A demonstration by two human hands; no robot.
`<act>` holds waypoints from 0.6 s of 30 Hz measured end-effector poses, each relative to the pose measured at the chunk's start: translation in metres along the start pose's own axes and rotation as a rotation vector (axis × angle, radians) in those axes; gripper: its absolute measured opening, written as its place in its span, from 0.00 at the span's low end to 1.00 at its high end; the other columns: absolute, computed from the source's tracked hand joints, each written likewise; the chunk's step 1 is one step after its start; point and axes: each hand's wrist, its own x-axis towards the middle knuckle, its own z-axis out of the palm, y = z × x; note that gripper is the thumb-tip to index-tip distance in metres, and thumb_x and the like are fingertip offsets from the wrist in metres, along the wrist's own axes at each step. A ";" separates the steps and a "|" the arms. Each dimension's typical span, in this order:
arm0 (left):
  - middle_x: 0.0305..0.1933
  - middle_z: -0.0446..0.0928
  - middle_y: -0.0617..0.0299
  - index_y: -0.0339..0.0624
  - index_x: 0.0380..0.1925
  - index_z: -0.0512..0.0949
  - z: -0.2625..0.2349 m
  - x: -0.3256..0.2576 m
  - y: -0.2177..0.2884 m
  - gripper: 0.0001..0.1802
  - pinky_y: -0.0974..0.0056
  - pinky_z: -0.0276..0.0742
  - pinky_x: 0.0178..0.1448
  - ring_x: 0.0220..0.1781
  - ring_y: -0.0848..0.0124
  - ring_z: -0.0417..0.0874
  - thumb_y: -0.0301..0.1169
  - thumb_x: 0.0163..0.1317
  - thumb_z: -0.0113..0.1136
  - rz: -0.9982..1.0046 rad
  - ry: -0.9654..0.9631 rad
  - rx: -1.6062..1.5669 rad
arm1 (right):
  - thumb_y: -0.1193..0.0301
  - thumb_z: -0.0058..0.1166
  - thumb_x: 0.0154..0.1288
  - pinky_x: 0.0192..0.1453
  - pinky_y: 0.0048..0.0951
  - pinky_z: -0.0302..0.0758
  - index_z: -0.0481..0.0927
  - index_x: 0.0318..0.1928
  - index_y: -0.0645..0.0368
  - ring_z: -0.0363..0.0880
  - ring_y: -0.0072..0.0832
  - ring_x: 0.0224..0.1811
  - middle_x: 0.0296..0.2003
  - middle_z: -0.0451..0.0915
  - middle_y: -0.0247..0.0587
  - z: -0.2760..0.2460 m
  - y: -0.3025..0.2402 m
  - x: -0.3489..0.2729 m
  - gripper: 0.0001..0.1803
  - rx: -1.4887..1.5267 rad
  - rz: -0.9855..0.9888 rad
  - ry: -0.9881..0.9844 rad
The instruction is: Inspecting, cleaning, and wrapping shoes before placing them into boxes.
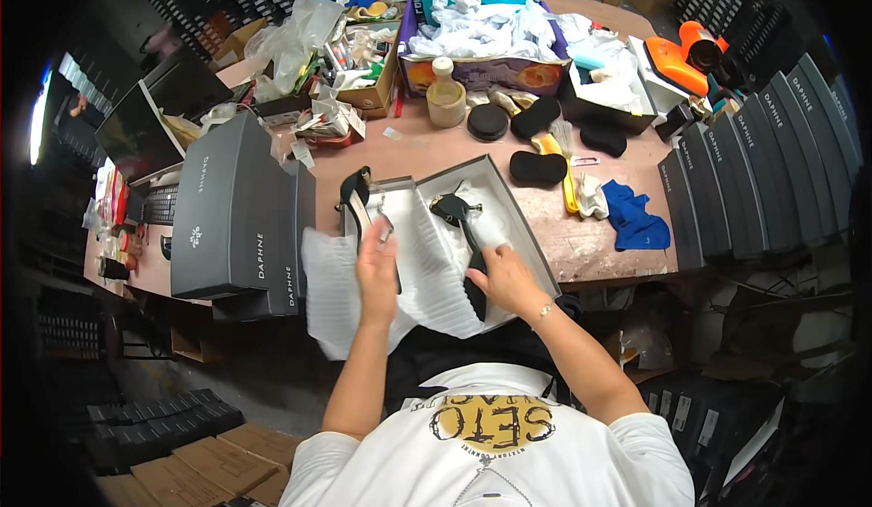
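My left hand is closed around the front part of a black high-heeled shoe with a pale insole and an ankle strap. The heel end of that shoe points away from me, and my hand hides part of it. A second black shoe, with a shiny ornament, lies in an open grey shoebox. My right hand grips its front part, thumb near the dark toe. White ribbed packing foam spreads under my left hand and over the box's near left side.
Dark grey shoeboxes stand at the left and in a row at the right. Beyond my hands are a jar, black sponges, a yellow-handled brush, a blue cloth and a purple carton of white paper.
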 end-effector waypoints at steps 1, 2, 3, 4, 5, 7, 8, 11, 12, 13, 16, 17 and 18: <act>0.62 0.71 0.52 0.31 0.60 0.69 0.013 -0.005 0.006 0.25 0.64 0.61 0.69 0.64 0.68 0.70 0.33 0.67 0.57 -0.018 -0.063 0.042 | 0.55 0.58 0.57 0.50 0.43 0.76 0.77 0.50 0.66 0.78 0.54 0.48 0.45 0.78 0.60 0.005 0.002 0.002 0.28 -0.060 0.023 0.054; 0.60 0.72 0.54 0.31 0.60 0.69 0.022 -0.010 0.003 0.25 0.65 0.63 0.67 0.62 0.69 0.71 0.33 0.66 0.58 -0.067 -0.123 0.017 | 0.56 0.56 0.57 0.50 0.44 0.76 0.78 0.48 0.67 0.78 0.54 0.47 0.43 0.79 0.61 0.008 0.006 0.005 0.27 0.014 0.048 0.023; 0.59 0.73 0.56 0.32 0.59 0.69 0.031 -0.014 -0.001 0.25 0.66 0.64 0.66 0.61 0.71 0.72 0.32 0.66 0.58 -0.111 -0.183 -0.011 | 0.56 0.55 0.57 0.49 0.44 0.76 0.78 0.46 0.68 0.79 0.55 0.45 0.41 0.79 0.62 0.008 0.012 0.009 0.26 0.085 0.071 -0.005; 0.57 0.74 0.58 0.32 0.59 0.70 0.037 -0.020 -0.006 0.24 0.67 0.66 0.64 0.59 0.72 0.73 0.31 0.65 0.59 -0.163 -0.239 -0.040 | 0.56 0.53 0.57 0.49 0.44 0.76 0.79 0.44 0.68 0.79 0.55 0.43 0.39 0.80 0.63 0.008 0.020 0.011 0.26 0.156 0.096 -0.039; 0.56 0.74 0.58 0.32 0.59 0.70 0.042 -0.023 -0.012 0.24 0.67 0.67 0.64 0.58 0.72 0.73 0.31 0.65 0.59 -0.234 -0.252 -0.072 | 0.59 0.52 0.55 0.49 0.46 0.75 0.81 0.38 0.70 0.80 0.55 0.42 0.35 0.79 0.68 0.007 0.031 0.013 0.23 0.266 0.119 0.032; 0.54 0.75 0.59 0.32 0.58 0.71 0.051 -0.026 -0.022 0.23 0.68 0.68 0.62 0.57 0.73 0.74 0.30 0.65 0.59 -0.369 -0.275 -0.139 | 0.62 0.49 0.57 0.48 0.48 0.74 0.81 0.37 0.69 0.79 0.57 0.40 0.32 0.79 0.66 0.000 0.044 0.017 0.19 0.194 0.128 0.057; 0.54 0.75 0.58 0.32 0.58 0.71 0.055 -0.028 -0.024 0.23 0.68 0.68 0.62 0.57 0.73 0.74 0.30 0.65 0.59 -0.363 -0.267 -0.155 | 0.64 0.48 0.57 0.48 0.48 0.74 0.81 0.36 0.67 0.79 0.58 0.39 0.32 0.79 0.65 -0.001 0.046 0.017 0.18 0.122 0.157 0.027; 0.55 0.74 0.58 0.32 0.59 0.70 0.063 -0.022 -0.022 0.23 0.66 0.68 0.63 0.58 0.72 0.73 0.30 0.65 0.58 -0.312 -0.303 -0.174 | 0.67 0.46 0.59 0.46 0.49 0.74 0.81 0.35 0.65 0.78 0.58 0.38 0.31 0.80 0.62 0.006 0.050 0.019 0.15 0.201 0.121 0.081; 0.56 0.74 0.57 0.33 0.58 0.70 0.061 -0.016 -0.018 0.23 0.66 0.67 0.64 0.59 0.71 0.73 0.31 0.65 0.59 -0.175 -0.267 -0.064 | 0.68 0.45 0.60 0.46 0.49 0.74 0.81 0.34 0.65 0.78 0.58 0.38 0.31 0.80 0.62 0.001 0.049 0.018 0.14 0.223 0.094 0.128; 0.57 0.74 0.56 0.33 0.58 0.70 0.055 -0.009 -0.010 0.24 0.65 0.67 0.65 0.60 0.70 0.73 0.32 0.65 0.59 -0.033 -0.218 0.044 | 0.68 0.45 0.60 0.45 0.49 0.74 0.81 0.34 0.65 0.79 0.57 0.38 0.31 0.80 0.61 -0.009 0.044 0.015 0.14 0.242 0.055 0.170; 0.58 0.74 0.54 0.36 0.59 0.70 0.029 0.023 0.038 0.26 0.62 0.66 0.66 0.61 0.65 0.73 0.36 0.64 0.61 0.474 -0.138 0.434 | 0.68 0.48 0.63 0.43 0.47 0.75 0.81 0.37 0.64 0.80 0.54 0.37 0.30 0.80 0.58 -0.056 0.022 0.002 0.12 0.316 -0.071 0.160; 0.58 0.74 0.53 0.36 0.59 0.70 0.025 0.034 0.055 0.26 0.61 0.66 0.66 0.62 0.64 0.73 0.36 0.64 0.61 0.398 -0.187 0.418 | 0.67 0.50 0.62 0.43 0.46 0.75 0.81 0.37 0.63 0.80 0.53 0.37 0.30 0.81 0.57 -0.077 0.011 0.001 0.13 0.369 -0.097 0.073; 0.58 0.74 0.52 0.35 0.58 0.70 0.025 0.048 0.071 0.27 0.61 0.67 0.65 0.62 0.63 0.73 0.37 0.63 0.62 0.325 -0.243 0.397 | 0.65 0.52 0.62 0.43 0.46 0.75 0.81 0.38 0.63 0.80 0.53 0.37 0.30 0.81 0.57 -0.091 0.005 0.003 0.13 0.418 -0.117 -0.008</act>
